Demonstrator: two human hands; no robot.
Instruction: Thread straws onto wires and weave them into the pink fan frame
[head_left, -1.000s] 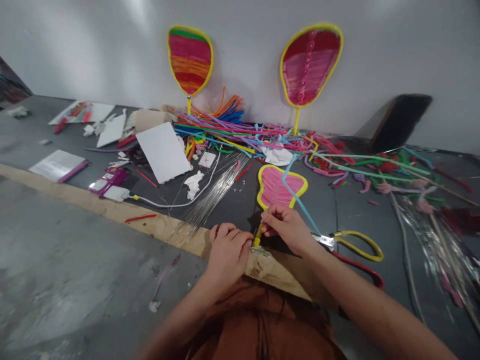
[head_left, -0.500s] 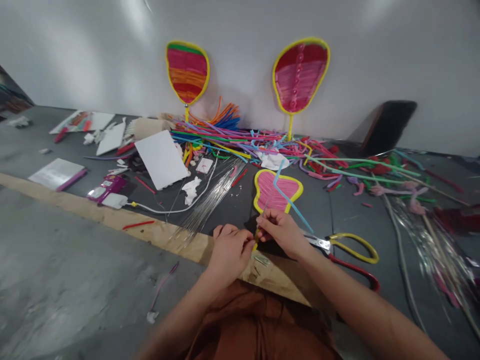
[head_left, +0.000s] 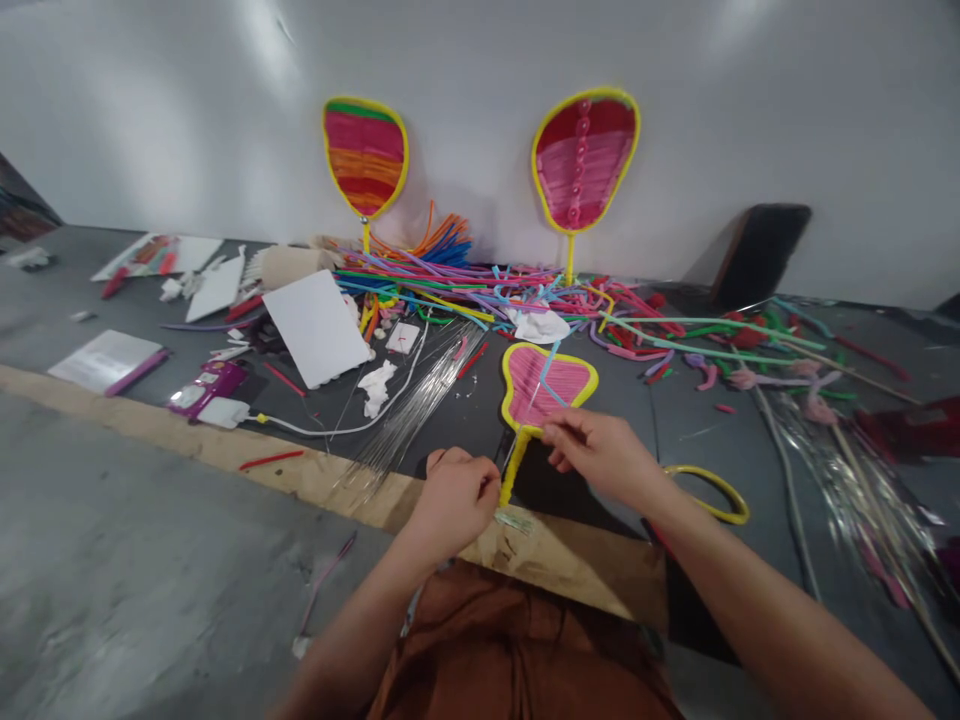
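A pink fan-shaped piece with a fuzzy yellow border (head_left: 592,385) lies on the table in front of me, its short yellow handle (head_left: 513,468) pointing toward me. My left hand (head_left: 459,500) is closed beside the handle's lower end, thumb and finger pinching what looks like a thin wire (head_left: 507,454). Just right of the handle's top, my right hand (head_left: 600,455) has its fingertips pinched together; what they hold is too small to make out. A bent light-blue pipe cleaner (head_left: 551,378) lies across the pink face, partly behind that hand. Yellow-handled scissors (head_left: 731,492) are mostly hidden under my right forearm.
Two similar fans, one striped (head_left: 367,155) and one red and pink (head_left: 589,160), stand against the wall. Pipe cleaners (head_left: 450,275) are heaped along the back. Thin wires (head_left: 424,400), a white card (head_left: 316,328), a purple glue gun (head_left: 214,385) and a phone (head_left: 761,255) lie around.
My right hand has moved right, away from the handle, uncovering it. My left hand stays by the handle's lower end. My view has shifted slightly.
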